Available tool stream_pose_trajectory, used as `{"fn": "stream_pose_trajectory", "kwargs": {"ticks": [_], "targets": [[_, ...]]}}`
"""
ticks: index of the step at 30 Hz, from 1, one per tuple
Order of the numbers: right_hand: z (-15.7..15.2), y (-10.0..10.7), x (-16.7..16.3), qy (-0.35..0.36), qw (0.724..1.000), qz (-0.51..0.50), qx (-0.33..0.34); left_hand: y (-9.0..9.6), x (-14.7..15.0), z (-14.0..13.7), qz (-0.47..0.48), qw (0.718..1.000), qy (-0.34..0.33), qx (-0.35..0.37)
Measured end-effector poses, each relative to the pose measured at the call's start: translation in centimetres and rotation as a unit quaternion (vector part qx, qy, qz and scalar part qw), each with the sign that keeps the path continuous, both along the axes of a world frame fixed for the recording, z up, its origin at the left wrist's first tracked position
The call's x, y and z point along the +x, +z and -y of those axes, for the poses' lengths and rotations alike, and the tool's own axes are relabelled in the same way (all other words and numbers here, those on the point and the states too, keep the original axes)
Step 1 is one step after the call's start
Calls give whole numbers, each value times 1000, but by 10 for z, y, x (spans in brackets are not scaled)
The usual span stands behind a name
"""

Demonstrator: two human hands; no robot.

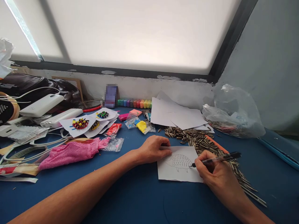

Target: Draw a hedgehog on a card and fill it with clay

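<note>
A white sheet of paper (168,172) lies on the blue table and bears a line drawing of a hedgehog-like animal (181,161), its body filled with short strokes. My left hand (154,149) rests on the sheet's upper left corner, fingers curled and thumb along the paper, holding it down. Between the closed fingers of my right hand (216,172) is a black pen (219,158), tilted, with its tip at the animal's right end near the back leg. My right hand covers the sheet's lower right side. A pile of sunflower seeds (198,138) spreads behind and beside the paper.
Blank sheets (175,113) and a clear plastic bag (240,115) lie at the back. Left stand hedgehog-like clay figures on paper (80,123), a pink cloth (72,152), white power banks (42,105) and cables. Yellow clay (141,126) and coloured blocks (134,103) sit near the wall.
</note>
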State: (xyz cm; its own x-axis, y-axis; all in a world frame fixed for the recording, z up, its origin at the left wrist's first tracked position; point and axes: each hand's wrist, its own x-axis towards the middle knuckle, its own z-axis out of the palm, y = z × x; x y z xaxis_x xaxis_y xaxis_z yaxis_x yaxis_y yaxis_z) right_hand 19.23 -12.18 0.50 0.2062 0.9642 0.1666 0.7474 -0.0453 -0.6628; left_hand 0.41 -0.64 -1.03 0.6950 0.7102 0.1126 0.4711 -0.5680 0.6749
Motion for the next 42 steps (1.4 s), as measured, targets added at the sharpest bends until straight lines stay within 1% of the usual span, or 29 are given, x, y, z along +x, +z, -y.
{"fn": "stream_pose_trajectory", "kwargs": {"ticks": [3,11,19,29,35,42], "targets": [[-1,1,0,-3,1000,-2,1,-1,0,-1,2,1000,-4,-2],[0,-1,5,-36,998,-56,-19,-2,0,0,5,1000,-2,-3],[-1,0,5,-36,999,-27,-22,-1,1,1,5,1000,1,-10],[-2,0,2,-28,999,-20,-14,-2,0,-1,5,1000,-2,0],[-1,2,3,-32,998,-24,-40,-2,0,0,4,1000,2,1],[-2,3,3,-14,1000,-18,-18,-2,1,-1,5,1000,-1,3]]}}
